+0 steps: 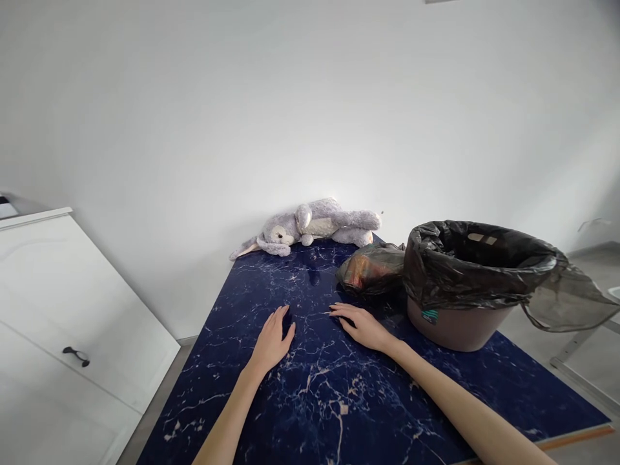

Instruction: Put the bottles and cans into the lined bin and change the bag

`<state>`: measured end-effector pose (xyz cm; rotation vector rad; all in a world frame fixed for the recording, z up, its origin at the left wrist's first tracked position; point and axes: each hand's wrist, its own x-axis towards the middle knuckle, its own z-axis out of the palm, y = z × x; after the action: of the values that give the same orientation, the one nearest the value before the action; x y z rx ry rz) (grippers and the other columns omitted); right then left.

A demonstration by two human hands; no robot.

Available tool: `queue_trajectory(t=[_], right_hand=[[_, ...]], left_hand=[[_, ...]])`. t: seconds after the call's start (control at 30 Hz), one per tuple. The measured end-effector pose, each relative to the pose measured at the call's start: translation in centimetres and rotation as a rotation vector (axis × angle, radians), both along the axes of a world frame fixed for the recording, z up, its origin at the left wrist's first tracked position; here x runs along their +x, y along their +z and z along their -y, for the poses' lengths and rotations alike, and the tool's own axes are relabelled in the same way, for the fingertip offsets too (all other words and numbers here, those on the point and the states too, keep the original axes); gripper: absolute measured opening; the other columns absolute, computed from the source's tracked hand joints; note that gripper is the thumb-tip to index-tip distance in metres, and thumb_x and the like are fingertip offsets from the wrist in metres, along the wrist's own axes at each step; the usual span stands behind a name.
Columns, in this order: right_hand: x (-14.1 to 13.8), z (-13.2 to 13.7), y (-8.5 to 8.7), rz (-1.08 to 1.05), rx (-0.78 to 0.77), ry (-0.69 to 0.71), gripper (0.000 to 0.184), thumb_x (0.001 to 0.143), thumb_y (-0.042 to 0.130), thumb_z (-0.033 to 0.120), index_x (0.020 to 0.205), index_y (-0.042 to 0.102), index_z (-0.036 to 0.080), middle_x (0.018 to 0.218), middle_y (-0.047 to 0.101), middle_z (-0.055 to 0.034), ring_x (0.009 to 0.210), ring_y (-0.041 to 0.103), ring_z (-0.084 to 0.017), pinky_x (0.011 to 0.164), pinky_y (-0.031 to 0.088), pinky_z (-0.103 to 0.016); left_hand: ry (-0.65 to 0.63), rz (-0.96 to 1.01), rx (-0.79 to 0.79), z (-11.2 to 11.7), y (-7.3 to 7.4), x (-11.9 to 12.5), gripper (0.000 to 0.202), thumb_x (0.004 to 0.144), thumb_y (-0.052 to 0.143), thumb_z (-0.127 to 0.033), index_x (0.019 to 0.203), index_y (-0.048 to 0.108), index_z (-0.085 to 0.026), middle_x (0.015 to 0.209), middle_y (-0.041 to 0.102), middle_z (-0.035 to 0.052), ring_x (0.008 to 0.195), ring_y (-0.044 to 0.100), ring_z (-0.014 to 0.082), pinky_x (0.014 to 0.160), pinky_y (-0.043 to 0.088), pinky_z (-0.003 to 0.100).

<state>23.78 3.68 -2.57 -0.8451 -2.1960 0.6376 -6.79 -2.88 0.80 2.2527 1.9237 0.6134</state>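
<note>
My left hand rests on the dark blue marbled table, thumb apart from the fingers and nothing in it. Opposite it, my right hand lies on the same tabletop with its fingers stretched out, also without an object. Just beyond my right hand is a dark, see-through plastic bag with something reddish-orange inside that I cannot make out. A brownish bin stands to the right of it. The bin is lined with a black trash bag folded over its rim.
A grey plush rabbit lies on its side at the table's far end, against the white wall. At the left stands a white cabinet with a black handle. Part of the liner hangs out past the bin's right side.
</note>
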Motion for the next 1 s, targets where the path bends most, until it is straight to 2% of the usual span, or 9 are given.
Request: queue_trajectory(t=[0.1, 0.27, 0.33, 0.4, 0.53, 0.6, 0.87, 1.0], right_hand=[[-0.1, 0.0, -0.5, 0.02, 0.02, -0.01, 0.043, 0.105, 0.046, 0.028, 0.142, 0.067, 0.028, 0.151, 0.064, -0.0072, 0.147, 0.053, -0.028, 0.125, 0.041, -0.054], [0.1, 0.0, -1.2, 0.03, 0.046, -0.03, 0.064, 0.105, 0.045, 0.027, 0.168, 0.031, 0.03, 0.163, 0.051, -0.0087, 0.15, 0.05, -0.026, 0.125, 0.041, -0.051], [0.2, 0.0, -1.3, 0.038, 0.056, -0.039, 0.067, 0.105, 0.044, 0.027, 0.169, 0.027, 0.028, 0.164, 0.05, -0.0099, 0.149, 0.05, -0.026, 0.125, 0.042, -0.05], [0.1, 0.0, -1.4, 0.049, 0.068, -0.049, 0.064, 0.105, 0.044, 0.028, 0.168, 0.031, 0.026, 0.163, 0.051, -0.011, 0.148, 0.051, -0.027, 0.124, 0.044, -0.051], [-0.1, -0.4, -1.9, 0.064, 0.097, -0.065, 0.047, 0.106, 0.045, 0.03, 0.152, 0.057, 0.025, 0.157, 0.057, -0.0102, 0.147, 0.053, -0.028, 0.125, 0.043, -0.052], [-0.2, -0.5, -2.1, 0.067, 0.113, -0.066, 0.043, 0.106, 0.045, 0.03, 0.145, 0.063, 0.025, 0.155, 0.06, -0.0096, 0.147, 0.053, -0.028, 0.126, 0.041, -0.051], [-0.2, -0.7, -2.5, 0.065, 0.145, -0.078, 0.043, 0.106, 0.046, 0.028, 0.146, 0.061, 0.025, 0.154, 0.061, -0.0099, 0.145, 0.055, -0.027, 0.125, 0.044, -0.051], [-0.2, -0.7, -2.4, 0.065, 0.154, -0.076, 0.043, 0.106, 0.046, 0.028, 0.146, 0.061, 0.023, 0.153, 0.061, -0.0104, 0.145, 0.056, -0.026, 0.125, 0.043, -0.05]], left_hand=[[-0.002, 0.003, -0.007, 0.1, 0.1, 0.2, 0.063, 0.108, 0.036, -0.056, 0.159, 0.043, -0.021, 0.168, 0.044, 0.0154, 0.158, 0.037, 0.0331, 0.129, 0.033, 0.052], [-0.025, 0.0, -0.007, 0.5, 0.3, 0.4, 0.057, 0.109, 0.036, -0.054, 0.158, 0.045, -0.025, 0.167, 0.047, 0.0104, 0.159, 0.035, 0.0314, 0.13, 0.031, 0.051], [-0.028, -0.007, -0.009, 0.7, 0.3, 0.5, 0.057, 0.109, 0.035, -0.054, 0.158, 0.045, -0.025, 0.167, 0.047, 0.0104, 0.16, 0.034, 0.031, 0.13, 0.031, 0.051], [-0.027, -0.015, -0.011, 0.7, 0.4, 0.5, 0.057, 0.109, 0.035, -0.054, 0.158, 0.045, -0.025, 0.167, 0.046, 0.0101, 0.16, 0.034, 0.031, 0.13, 0.032, 0.051], [-0.023, -0.031, -0.024, 0.7, 0.4, 0.4, 0.059, 0.109, 0.035, -0.054, 0.158, 0.044, -0.024, 0.168, 0.045, 0.0112, 0.16, 0.034, 0.0316, 0.129, 0.033, 0.052], [-0.024, -0.038, -0.027, 0.6, 0.4, 0.5, 0.059, 0.11, 0.034, -0.054, 0.159, 0.044, -0.023, 0.168, 0.044, 0.0111, 0.16, 0.033, 0.0311, 0.13, 0.032, 0.052], [-0.027, -0.057, -0.021, 0.6, 0.3, 0.6, 0.057, 0.111, 0.033, -0.05, 0.158, 0.045, -0.02, 0.168, 0.044, 0.0126, 0.16, 0.033, 0.0312, 0.13, 0.032, 0.053], [-0.031, -0.059, -0.004, 0.6, 0.2, 0.5, 0.055, 0.111, 0.035, -0.05, 0.157, 0.046, -0.024, 0.168, 0.045, 0.0106, 0.16, 0.034, 0.0309, 0.13, 0.033, 0.053]])
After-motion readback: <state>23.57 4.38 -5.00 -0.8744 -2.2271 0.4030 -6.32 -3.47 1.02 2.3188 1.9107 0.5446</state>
